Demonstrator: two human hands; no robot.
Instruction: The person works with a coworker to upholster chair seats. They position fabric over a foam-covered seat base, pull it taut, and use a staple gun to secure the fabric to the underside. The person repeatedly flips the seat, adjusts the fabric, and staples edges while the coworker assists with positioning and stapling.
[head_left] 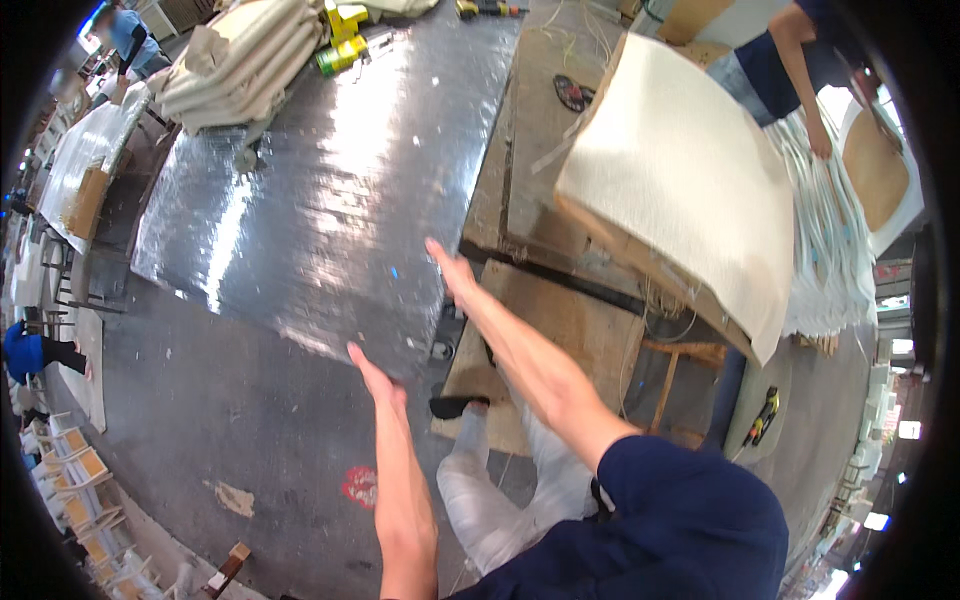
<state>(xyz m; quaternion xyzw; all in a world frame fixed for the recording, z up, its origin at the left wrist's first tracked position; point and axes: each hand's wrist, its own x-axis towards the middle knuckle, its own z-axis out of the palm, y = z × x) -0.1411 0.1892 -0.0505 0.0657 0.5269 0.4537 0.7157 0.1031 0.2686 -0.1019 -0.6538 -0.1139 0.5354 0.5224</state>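
Observation:
A wide tabletop [290, 240] covered in shiny silver sheeting slopes away in front of me. My left hand [382, 382] grips its near edge by the corner, thumb up at the rim and fingers hidden below. Farther along, on the right edge, my right hand [454, 274] has its thumb on the sheeting; its other fingers are mostly out of sight. The corner between my hands looks slightly blurred. Stacked beige fabric covers [240, 60] lie at the far left of the tabletop, beside a yellow-and-green tool [342, 55].
To my right, a cream padded panel [680, 180] leans over a wooden bench [550, 150]. Behind it, another person [790, 60] reaches toward pale stacked pieces [800, 230]. A plywood board [540, 320] lies by my feet. A yellow drill [763, 415] sits at right; chair frames [85, 480] line the lower left.

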